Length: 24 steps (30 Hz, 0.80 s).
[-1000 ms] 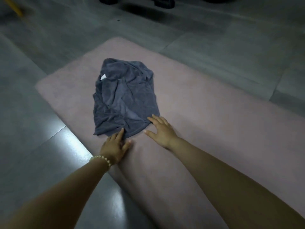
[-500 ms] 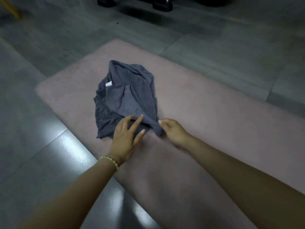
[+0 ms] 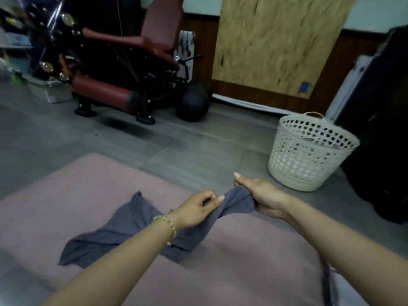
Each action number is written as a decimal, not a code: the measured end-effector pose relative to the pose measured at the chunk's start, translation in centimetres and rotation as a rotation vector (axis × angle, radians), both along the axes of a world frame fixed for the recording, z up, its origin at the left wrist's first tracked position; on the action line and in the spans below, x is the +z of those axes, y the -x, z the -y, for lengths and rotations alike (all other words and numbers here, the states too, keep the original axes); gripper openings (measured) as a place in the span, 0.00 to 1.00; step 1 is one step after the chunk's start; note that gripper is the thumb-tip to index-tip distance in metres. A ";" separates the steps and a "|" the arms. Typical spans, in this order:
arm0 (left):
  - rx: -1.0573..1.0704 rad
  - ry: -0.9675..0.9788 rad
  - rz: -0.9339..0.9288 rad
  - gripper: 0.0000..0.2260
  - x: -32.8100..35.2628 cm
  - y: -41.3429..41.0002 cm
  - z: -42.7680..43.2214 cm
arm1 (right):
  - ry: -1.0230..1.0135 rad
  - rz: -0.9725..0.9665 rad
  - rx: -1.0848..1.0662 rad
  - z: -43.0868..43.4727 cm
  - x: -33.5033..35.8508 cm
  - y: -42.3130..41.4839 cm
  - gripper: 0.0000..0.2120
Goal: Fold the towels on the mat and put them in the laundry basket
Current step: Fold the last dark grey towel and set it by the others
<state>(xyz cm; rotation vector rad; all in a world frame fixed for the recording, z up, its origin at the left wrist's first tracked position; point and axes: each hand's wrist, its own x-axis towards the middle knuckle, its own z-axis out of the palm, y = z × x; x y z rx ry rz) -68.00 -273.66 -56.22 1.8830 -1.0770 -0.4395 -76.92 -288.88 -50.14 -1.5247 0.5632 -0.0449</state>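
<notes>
Lower centre: towel [image 3: 123, 235] edge now raised off the mat [image 3: 66, 184].
It's pinched by left hand [image 3: 194, 212] and right hand [image 3: 265, 199]; spreading next.

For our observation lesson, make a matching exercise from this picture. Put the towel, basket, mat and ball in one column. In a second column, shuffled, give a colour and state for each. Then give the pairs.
Column one
1. towel
2. basket
3. mat
4. ball

Column two
a. pink, lying flat
b. black, round
c. grey, partly lifted
d. white, full of holes, upright

Pairs: 1-c, 2-d, 3-a, 4-b
</notes>
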 end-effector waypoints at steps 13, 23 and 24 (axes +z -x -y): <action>-0.017 0.409 -0.006 0.14 23.5 16.3 7.5 | 0.374 0.283 -0.055 5.5 21.6 23.7 0.13; -0.265 0.457 0.122 0.15 29.2 25.1 10.2 | 0.226 0.515 -0.343 8.1 25.2 32.5 0.20; -0.259 0.482 0.130 0.17 29.0 25.6 10.4 | 0.218 0.524 -0.325 8.1 25.1 33.0 0.21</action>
